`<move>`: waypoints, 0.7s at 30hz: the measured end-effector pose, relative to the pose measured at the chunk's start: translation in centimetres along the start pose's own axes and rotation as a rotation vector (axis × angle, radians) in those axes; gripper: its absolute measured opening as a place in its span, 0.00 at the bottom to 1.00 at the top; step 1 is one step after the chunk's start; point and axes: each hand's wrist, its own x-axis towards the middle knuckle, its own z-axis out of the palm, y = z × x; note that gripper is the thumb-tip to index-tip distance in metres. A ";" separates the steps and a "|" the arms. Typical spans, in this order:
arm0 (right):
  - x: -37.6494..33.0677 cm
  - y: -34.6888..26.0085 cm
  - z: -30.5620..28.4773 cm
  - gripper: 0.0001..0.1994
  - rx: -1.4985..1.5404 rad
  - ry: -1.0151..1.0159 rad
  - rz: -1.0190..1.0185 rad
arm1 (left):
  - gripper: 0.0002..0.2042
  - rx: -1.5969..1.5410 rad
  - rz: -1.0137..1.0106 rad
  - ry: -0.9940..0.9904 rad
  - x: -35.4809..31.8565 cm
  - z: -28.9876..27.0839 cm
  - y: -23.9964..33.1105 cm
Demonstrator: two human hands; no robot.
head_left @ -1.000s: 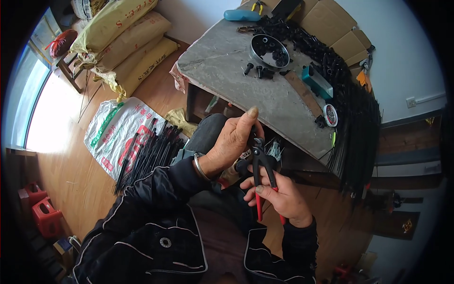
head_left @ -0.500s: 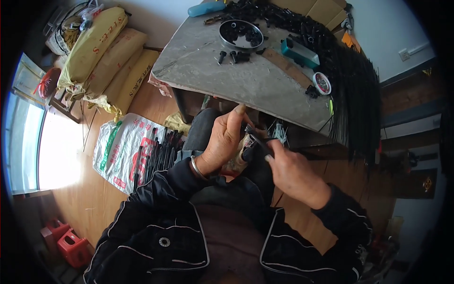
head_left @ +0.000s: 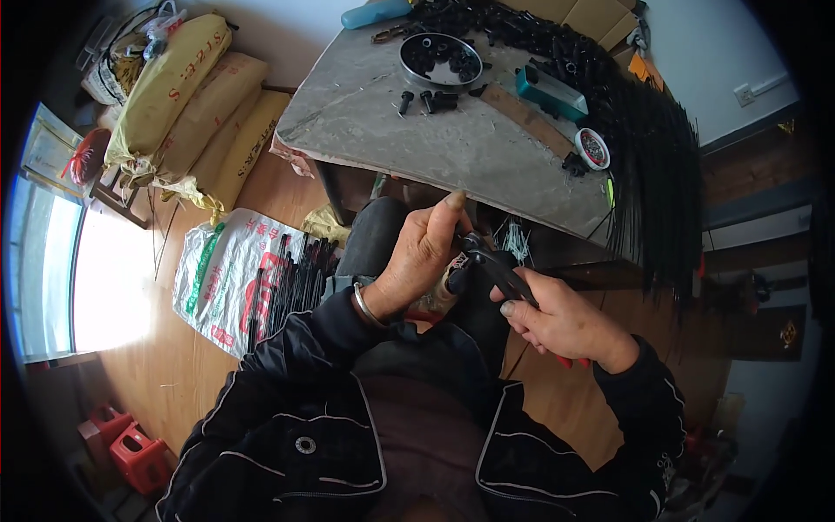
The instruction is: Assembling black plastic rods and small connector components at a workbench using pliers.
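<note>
The right hand's point(head_left: 561, 317) fingers wrap the pliers point(head_left: 500, 271), whose head points to ten o'clock, close by the left hand point(head_left: 417, 252); its fingers curl, but I can't tell on what. A slip could nip a fingertip, working that near. The left thumb aims at one o'clock, toward the table point(head_left: 383, 135).

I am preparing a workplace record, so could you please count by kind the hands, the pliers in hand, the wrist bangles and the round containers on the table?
Left hand, right hand: 2
Pliers: 1
Bangle: 1
Round dish, white tub: 2
Total: 6
</note>
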 end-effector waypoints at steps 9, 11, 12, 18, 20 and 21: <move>1.5 2.5 1.1 0.09 -0.263 0.201 -0.263 | 0.27 0.136 0.154 -0.111 0.3 0.0 -0.7; 3.4 2.7 0.7 0.09 -0.279 0.283 -0.370 | 0.27 0.146 0.233 -0.001 1.1 -0.2 -0.4; 4.4 2.3 0.4 0.09 -0.278 0.369 -0.473 | 0.27 0.160 0.301 0.098 1.6 -0.6 -0.1; 12.4 4.2 -4.8 0.19 -0.730 0.711 -0.307 | 0.22 0.233 0.938 0.491 0.2 -6.0 20.4; 13.4 5.2 -6.6 0.21 -0.765 0.808 -0.347 | 0.22 0.327 0.918 0.558 -1.2 -8.0 20.7; 14.0 5.6 -7.2 0.21 -0.803 0.867 -0.337 | 0.21 0.384 0.917 0.580 -1.7 -9.1 21.0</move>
